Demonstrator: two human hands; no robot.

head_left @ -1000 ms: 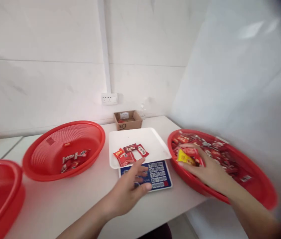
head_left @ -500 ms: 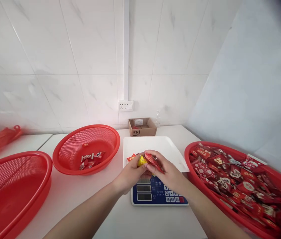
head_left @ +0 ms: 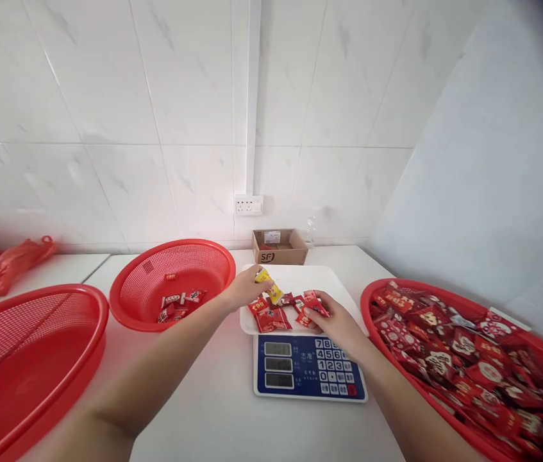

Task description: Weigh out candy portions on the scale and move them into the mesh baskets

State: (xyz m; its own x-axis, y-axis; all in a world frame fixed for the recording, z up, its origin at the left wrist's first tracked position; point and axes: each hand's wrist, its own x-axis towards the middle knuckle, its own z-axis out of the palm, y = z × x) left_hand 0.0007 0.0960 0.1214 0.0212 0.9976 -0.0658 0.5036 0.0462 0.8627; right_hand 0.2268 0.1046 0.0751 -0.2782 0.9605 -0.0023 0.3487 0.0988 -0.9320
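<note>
My left hand (head_left: pixel 245 288) is closed on a yellow candy packet (head_left: pixel 270 286), held over the white pan (head_left: pixel 309 277) of a digital scale. Beneath it lie several red candy packets (head_left: pixel 271 318) on the pan. At the pan's right side, my right hand (head_left: pixel 333 319) pinches red candy packets (head_left: pixel 314 304). The scale's blue panel (head_left: pixel 308 367) with keys and three small displays faces me.
A red basket (head_left: pixel 372 290) heaped with red packets stands at the right. To the left are a red mesh basket (head_left: pixel 127 282) with several packets and another red basket (head_left: pixel 100 308). Behind the scale sits a cardboard box (head_left: pixel 281 256); red plastic bags (head_left: pixel 16 263) lie far left.
My hands have come apart. The left moved up and leftward with the yellow packet, and the right shifted slightly right. More red packets now show on the pan.
</note>
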